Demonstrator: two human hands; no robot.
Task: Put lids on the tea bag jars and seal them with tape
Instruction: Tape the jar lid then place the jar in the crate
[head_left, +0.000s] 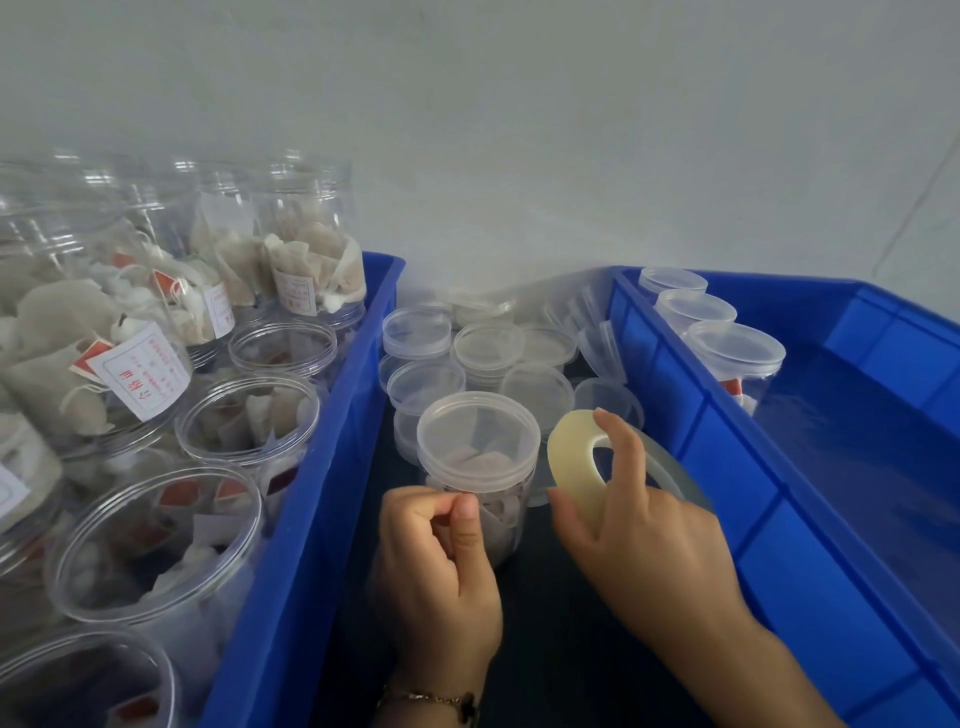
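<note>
A clear, round plastic jar (485, 499) stood on the dark surface (561, 649) between two blue bins, with a translucent, ribbed-edge lid (478, 441) already seated on its mouth. Through the smooth wall, papery grey-white tea bags showed inside.

The left hand (441, 566) sat just in front of the jar, below the lid's rim, its fingers (465, 519) curled tight with thumb and forefinger pinched together against the jar wall; whether a tape end lay between them could not be told. A thin bracelet (441, 704) with a dark charm circled that wrist.

The right hand (639, 525) gripped a roll of tape (576, 467) just to the right of the jar, a flat, pale yellowish ring with a waxy, matte face, tilted toward the camera. One finger hooked through its centre hole while the thumb pressed its lower edge.

Behind the jar lay a heap of loose lids (467, 348), shallow translucent discs, some flat and some leaning on edge.

The left blue bin (322, 493), of hard glossy plastic, was packed with open jars (249, 421), wide-mouthed with threaded necks, holding crumpled tea bags with strings and white printed labels with red text. The right blue bin (779, 519), ribbed along its inner wall, held three lidded jars (732, 353) lined up along its far left side. A plain pale wall (519, 130) rose behind everything.
</note>
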